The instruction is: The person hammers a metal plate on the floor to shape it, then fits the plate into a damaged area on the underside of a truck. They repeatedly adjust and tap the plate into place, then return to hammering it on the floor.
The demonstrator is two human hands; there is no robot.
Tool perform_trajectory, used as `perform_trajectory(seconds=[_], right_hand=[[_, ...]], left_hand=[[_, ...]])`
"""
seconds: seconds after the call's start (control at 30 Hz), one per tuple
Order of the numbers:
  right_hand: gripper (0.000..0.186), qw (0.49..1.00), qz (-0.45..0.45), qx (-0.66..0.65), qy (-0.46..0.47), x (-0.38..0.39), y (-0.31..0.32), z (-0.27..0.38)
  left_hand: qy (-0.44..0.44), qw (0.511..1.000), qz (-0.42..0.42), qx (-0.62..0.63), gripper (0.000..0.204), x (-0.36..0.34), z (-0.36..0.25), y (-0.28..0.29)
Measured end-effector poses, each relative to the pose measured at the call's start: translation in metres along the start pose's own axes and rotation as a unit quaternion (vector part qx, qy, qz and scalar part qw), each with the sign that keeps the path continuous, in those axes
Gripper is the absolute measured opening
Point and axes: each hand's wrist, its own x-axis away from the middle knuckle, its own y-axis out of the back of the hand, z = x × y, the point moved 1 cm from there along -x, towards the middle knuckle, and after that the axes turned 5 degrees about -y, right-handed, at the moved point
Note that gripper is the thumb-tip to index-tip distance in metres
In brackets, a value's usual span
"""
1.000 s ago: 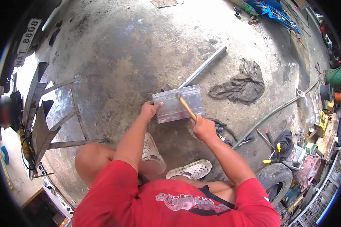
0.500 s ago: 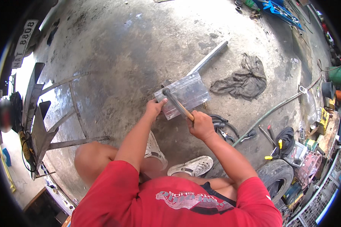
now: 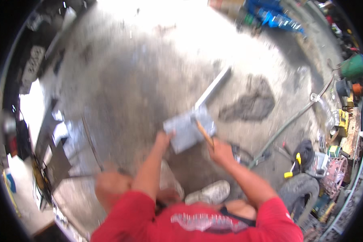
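Holding the plate by its left edge with the left hand, with the thumb over the top face and with the other fingers hidden from view; grasping the hammer by its wooden handle in the right hand, closed narrow around the near end; pointing the hammer head far and left, over the right half of the plate; too blurred to make out whether touching there or just above; to be found, as for the plate, in the middle of the scene, beyond the shoes and between both hands; visible at its far edge, a bar, slanting far and right along the floor; farther right, a dark cloth, crumpled and well apart from the hammer; at right, a long hose; near and right, a tire.
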Motion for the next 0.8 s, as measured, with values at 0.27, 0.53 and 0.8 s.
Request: perform_trajectory(seconds=[0.27,0.53,0.8], right_hand=[[0.045,0.984,0.046,-0.019,-0.170,0.093,0.080,-0.023],[0.043,0.922,0.193,-0.071,-0.328,0.197,0.174,0.051],[0.058,0.958,0.214,-0.002,-0.189,0.312,0.353,0.138]], left_hand=[[-0.007,0.985,0.100,-0.142,0.056,0.086,-0.108,0.001],[-0.079,0.979,0.034,-0.185,0.059,0.302,-0.230,0.085],[-0.170,0.975,0.014,-0.144,0.055,0.512,-0.360,0.202]])
